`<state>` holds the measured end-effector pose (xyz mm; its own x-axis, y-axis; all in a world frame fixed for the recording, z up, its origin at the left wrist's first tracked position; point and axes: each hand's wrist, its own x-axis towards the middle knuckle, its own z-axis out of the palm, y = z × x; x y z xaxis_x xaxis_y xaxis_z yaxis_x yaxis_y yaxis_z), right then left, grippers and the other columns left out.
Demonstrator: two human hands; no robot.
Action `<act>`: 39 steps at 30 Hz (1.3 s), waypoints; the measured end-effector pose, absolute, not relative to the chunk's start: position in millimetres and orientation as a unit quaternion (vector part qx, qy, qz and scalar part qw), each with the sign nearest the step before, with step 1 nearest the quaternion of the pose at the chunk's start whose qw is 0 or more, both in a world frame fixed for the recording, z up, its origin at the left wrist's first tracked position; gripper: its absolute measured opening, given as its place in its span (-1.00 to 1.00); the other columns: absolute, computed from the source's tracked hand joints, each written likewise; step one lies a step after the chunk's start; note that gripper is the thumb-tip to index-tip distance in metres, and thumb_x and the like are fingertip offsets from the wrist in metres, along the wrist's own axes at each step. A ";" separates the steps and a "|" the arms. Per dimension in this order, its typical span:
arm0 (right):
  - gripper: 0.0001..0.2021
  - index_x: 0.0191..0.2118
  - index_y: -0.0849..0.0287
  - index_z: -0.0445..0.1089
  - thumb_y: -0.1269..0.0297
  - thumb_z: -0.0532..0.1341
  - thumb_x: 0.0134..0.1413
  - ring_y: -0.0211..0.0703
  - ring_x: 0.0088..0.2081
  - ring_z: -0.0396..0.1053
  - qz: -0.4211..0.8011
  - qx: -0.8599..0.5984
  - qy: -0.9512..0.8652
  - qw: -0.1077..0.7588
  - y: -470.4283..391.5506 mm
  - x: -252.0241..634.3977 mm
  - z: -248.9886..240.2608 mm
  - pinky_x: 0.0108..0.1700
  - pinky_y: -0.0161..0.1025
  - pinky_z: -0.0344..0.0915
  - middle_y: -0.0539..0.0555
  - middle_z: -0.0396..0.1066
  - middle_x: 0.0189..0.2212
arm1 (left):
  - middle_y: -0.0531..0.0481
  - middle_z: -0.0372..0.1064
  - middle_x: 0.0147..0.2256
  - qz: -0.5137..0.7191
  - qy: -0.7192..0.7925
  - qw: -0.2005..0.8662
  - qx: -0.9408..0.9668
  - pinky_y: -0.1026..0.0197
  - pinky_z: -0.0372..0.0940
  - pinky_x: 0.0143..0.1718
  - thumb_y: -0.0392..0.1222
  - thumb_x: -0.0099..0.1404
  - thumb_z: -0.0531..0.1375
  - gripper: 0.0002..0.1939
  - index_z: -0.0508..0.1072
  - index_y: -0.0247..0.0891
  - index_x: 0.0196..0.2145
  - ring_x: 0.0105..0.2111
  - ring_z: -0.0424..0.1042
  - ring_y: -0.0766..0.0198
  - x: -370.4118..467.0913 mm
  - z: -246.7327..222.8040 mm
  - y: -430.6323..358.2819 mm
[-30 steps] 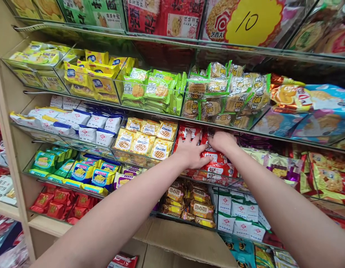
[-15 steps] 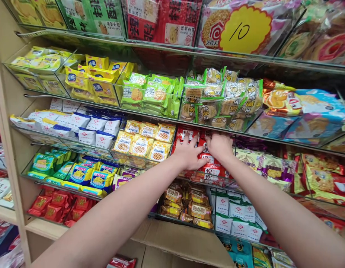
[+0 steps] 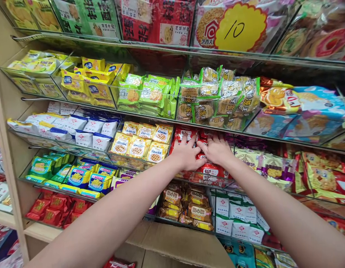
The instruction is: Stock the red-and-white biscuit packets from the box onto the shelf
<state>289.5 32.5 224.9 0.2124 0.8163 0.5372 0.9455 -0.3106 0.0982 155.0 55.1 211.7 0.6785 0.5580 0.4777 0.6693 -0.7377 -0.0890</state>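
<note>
Red snack packets (image 3: 211, 172) fill a clear compartment in the middle of the shelf rack. My left hand (image 3: 186, 153) lies on the packets at the compartment's left side, palm down with fingers spread. Beside it, my right hand (image 3: 217, 149) rests on the packets at the right side, its fingers apart and its thumb side close to the left hand. Neither hand grips a packet. Yellow cookie packets (image 3: 140, 146) sit just left of the red ones, and cream and purple packets (image 3: 272, 166) lie to the right.
Above is a glass-fronted row with green-edged biscuit packs (image 3: 210, 91). Brown packets (image 3: 198, 211) and white-green packets (image 3: 242, 214) sit below. An open cardboard box (image 3: 183, 242) stands under the rack. A yellow price tag (image 3: 240, 28) hangs at the top.
My right hand has flattened and spread its fingers over the red packets, its thumb side moving toward the left hand. The left hand stays nearly in place. The view has shifted slightly.
</note>
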 end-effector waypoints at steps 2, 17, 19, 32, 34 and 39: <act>-0.33 -0.02 0.35 0.28 -0.12 -0.25 0.11 0.20 0.06 0.10 -0.276 -0.760 -0.575 0.124 30.5 289.0 228.4 0.00 -0.02 0.08 0.33 0.19 0.01 | -0.08 -0.23 0.24 -0.213 -0.335 0.133 -0.908 -0.34 -0.14 0.03 0.28 0.15 -0.14 -0.35 0.15 -0.07 0.11 0.19 -0.27 -0.23 154.3 212.2 54.4; -0.37 -0.10 0.23 0.32 -0.13 -0.27 0.10 0.12 -0.10 0.27 -0.203 -0.733 -0.638 0.119 42.3 287.9 240.6 -0.13 -0.01 0.16 0.28 0.35 -0.15 | -0.11 -0.17 0.22 -0.217 -0.334 0.119 -0.910 -0.35 -0.16 0.03 0.28 0.15 -0.13 -0.34 0.09 -0.04 0.14 0.18 -0.28 -0.25 157.2 209.5 58.9; -0.34 -0.14 0.24 0.36 -0.16 -0.27 0.08 0.13 -0.10 0.28 -0.199 -0.731 -0.643 0.112 43.1 290.4 242.5 -0.13 -0.03 0.17 0.29 0.35 -0.17 | -0.13 -0.16 0.22 -0.216 -0.333 0.121 -0.910 -0.34 -0.15 0.03 0.27 0.15 -0.11 -0.35 0.13 -0.05 0.12 0.18 -0.26 -0.26 157.0 209.9 58.4; -0.61 -0.08 0.32 0.31 0.20 -0.08 0.14 -0.01 -0.09 0.27 -0.230 -0.695 -0.674 0.097 29.7 304.6 252.1 -0.05 -0.18 0.14 0.28 0.34 -0.14 | -0.07 -0.31 0.25 -0.180 -0.346 0.108 -0.915 -0.35 -0.17 0.03 0.32 0.13 -0.13 -0.32 0.05 0.03 0.15 0.18 -0.30 -0.26 156.5 215.4 55.9; -0.64 -0.03 0.36 0.26 0.32 -0.05 0.11 -0.01 -0.05 0.24 -0.247 -0.680 -0.683 0.101 16.9 306.6 249.0 -0.01 -0.19 0.12 0.30 0.31 -0.11 | -0.07 -0.29 0.25 -0.172 -0.345 0.114 -0.916 -0.35 -0.18 0.03 0.35 0.13 -0.17 -0.30 0.05 0.03 0.15 0.18 -0.30 -0.27 155.9 218.5 53.6; -0.61 -0.03 0.38 0.25 0.26 -0.10 0.15 0.00 0.02 0.17 -0.267 -0.641 -0.710 0.116 -16.5 306.5 225.2 0.06 -0.18 0.08 0.32 0.23 -0.03 | -0.17 -0.22 0.23 -0.182 -0.335 0.115 -0.917 -0.29 -0.12 0.04 0.31 0.18 -0.21 -0.26 -0.07 -0.13 0.20 0.19 -0.23 -0.20 148.6 224.6 49.1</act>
